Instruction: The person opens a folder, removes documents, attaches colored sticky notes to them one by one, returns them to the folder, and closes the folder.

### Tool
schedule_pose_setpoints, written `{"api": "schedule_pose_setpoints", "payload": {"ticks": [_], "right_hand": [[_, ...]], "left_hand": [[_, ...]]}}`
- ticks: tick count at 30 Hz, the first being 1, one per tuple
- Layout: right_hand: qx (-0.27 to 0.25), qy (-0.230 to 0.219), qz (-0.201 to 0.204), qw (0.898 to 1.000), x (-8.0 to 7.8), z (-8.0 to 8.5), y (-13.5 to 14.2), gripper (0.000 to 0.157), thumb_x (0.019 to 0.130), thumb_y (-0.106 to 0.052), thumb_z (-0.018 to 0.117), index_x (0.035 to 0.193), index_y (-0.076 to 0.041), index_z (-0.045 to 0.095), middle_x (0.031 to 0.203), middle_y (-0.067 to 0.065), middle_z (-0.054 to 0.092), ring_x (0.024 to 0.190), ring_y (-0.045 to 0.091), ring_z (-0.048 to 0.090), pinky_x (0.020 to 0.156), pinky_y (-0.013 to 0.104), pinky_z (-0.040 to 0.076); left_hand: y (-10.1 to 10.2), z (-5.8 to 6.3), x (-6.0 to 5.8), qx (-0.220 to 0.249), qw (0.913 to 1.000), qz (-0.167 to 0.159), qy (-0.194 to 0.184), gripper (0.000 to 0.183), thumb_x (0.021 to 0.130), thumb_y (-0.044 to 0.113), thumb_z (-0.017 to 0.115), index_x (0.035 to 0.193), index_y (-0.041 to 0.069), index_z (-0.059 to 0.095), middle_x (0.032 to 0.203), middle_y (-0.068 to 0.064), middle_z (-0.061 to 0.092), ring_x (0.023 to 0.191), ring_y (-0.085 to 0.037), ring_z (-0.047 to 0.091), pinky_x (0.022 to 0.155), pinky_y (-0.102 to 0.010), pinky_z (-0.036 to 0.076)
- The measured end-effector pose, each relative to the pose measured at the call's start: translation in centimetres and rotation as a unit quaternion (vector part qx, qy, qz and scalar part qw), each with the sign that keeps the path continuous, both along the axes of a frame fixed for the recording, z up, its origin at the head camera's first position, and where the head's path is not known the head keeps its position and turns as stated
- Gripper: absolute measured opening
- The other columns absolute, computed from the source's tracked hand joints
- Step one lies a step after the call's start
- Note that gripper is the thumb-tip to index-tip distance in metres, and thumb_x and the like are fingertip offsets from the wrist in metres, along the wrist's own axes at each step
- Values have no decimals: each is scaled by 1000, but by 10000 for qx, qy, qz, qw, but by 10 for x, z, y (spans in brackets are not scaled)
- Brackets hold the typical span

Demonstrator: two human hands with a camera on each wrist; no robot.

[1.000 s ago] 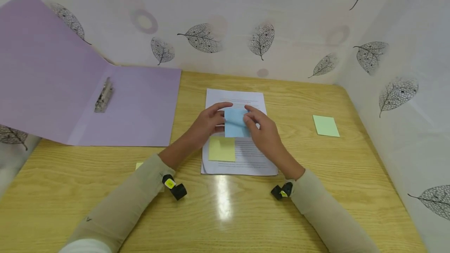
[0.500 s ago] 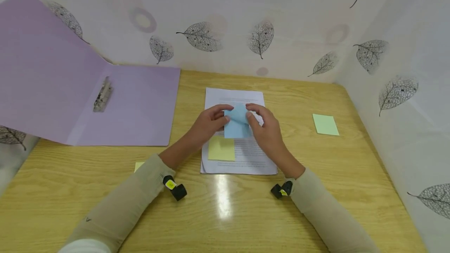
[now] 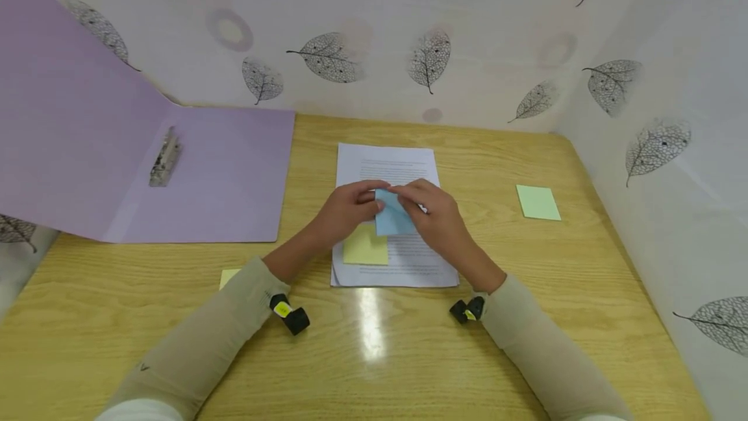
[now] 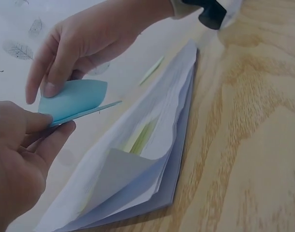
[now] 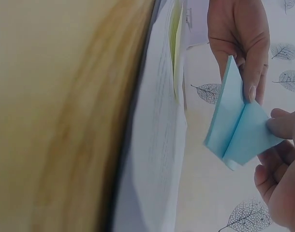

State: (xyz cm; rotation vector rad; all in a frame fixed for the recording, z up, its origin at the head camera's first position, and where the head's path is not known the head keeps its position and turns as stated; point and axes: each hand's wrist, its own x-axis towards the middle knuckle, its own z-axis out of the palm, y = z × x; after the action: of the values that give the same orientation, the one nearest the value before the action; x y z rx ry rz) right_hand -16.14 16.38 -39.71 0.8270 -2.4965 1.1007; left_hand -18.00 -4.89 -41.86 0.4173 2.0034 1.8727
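Above a stack of printed papers point(image 3: 421, 265), both hands hold a pad of light blue sticky notes point(image 3: 393, 216). My left hand point(image 3: 350, 208) pinches the pad's left side, thumb on the front and fingers behind. With thumb and fingers, my right hand point(image 3: 435, 213) pinches the top blue sheet point(image 5: 256, 135), which bends up from the rest of the pad in the right wrist view. That raised sheet also shows in the left wrist view, with the right thumb point(image 4: 51, 89) against it. A yellow sticky note point(image 3: 365, 244) lies on the papers just below the hands.
An open purple folder point(image 3: 228, 174) with a metal clip point(image 3: 166, 158) lies at the left, its cover leaning up. A light green sticky pad point(image 3: 538, 203) sits at the right. Another yellow note point(image 3: 228, 277) is partly hidden under the left sleeve. A leaf-patterned sheet point(image 3: 374, 12) stands behind the table.
My left thumb has come onto the front of the blue pad. The right hand has lifted its top sheet, then moved left, so both hands' fingertips now meet at the upper edge.
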Motion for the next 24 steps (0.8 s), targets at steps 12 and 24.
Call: {"api": "schedule_pose_setpoints", "payload": {"ticks": [12, 24], "right_hand": [[-356, -158, -134, 9992, -1, 3, 2, 19, 95, 2, 66, 109, -4, 77, 92, 7, 72, 81, 15, 62, 71, 20, 49], [-708, -407, -180, 9965, -4, 6, 6, 21, 94, 4, 65, 108, -4, 78, 99, 9, 72, 88, 18, 64, 72, 15, 48]], "left_hand": [[-3, 2, -2, 423, 9966, 273, -656, 40, 101, 9, 60, 141, 15, 58, 132, -8, 68, 118, -20, 67, 93, -32, 57], [-5, 4, -6, 575, 9902, 580, -1132, 44, 101, 9, 61, 144, 13, 56, 130, -10, 67, 116, -21, 67, 92, -32, 58]]}}
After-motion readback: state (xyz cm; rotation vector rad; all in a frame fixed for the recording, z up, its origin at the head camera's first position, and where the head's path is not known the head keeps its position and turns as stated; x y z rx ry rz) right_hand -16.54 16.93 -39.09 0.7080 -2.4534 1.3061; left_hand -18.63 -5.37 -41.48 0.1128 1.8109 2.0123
